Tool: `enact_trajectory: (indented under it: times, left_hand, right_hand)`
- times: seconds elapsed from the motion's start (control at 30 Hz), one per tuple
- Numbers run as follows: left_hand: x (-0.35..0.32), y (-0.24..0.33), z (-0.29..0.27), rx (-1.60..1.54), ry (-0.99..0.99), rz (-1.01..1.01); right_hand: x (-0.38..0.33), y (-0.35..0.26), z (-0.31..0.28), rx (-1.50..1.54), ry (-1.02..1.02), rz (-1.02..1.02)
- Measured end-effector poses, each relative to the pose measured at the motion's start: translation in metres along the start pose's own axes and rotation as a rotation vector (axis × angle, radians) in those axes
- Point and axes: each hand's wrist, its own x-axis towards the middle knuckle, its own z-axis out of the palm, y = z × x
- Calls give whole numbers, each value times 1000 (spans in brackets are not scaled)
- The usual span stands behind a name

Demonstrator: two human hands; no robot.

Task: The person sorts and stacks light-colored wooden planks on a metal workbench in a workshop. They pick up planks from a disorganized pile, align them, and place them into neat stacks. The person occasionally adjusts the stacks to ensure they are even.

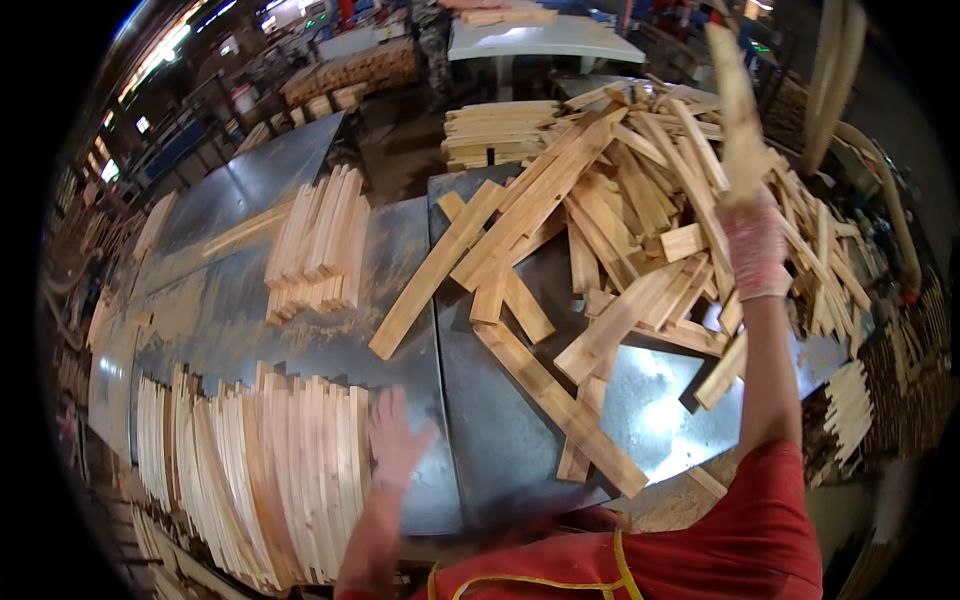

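My right hand (755, 245) is raised over the right side of the loose heap and is closed round the lower end of a wooden board (737, 110), which points up and away. My left hand (398, 440), slightly blurred, has its fingers stretched out and holds nothing. It lies beside the right end of a row of wooden slats (315, 450) standing on edge; whether it presses on the last slat I cannot tell. Below and around my right hand spreads a jumbled pile of wooden boards (620, 210), some lying across each other.
A neat stack of slats (318, 240) sits farther back on the metal table (395, 235), where sawdust is scattered. One long board (560, 405) slants toward the near table edge. Behind stand more stacked boards (495, 130) and a white-topped table (545, 38). A curved hose (890, 200) hangs at right.
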Motion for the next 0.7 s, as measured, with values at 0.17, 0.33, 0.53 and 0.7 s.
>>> enact_trajectory:
  times: [0.17,0.33,0.53,0.7]
  left_hand:
    - [169,-7,19,66,93,-175]
    - [223,22,24,195,-120,-381]
    - [160,68,53,52,-290,-388]
    - [41,78,16,-644,-275,-487]
  right_hand:
    - [14,106,-6,-128,-138,412]
    - [16,286,22,-363,-42,802]
    - [104,380,35,-335,311,604]
    - [49,346,18,15,83,640]
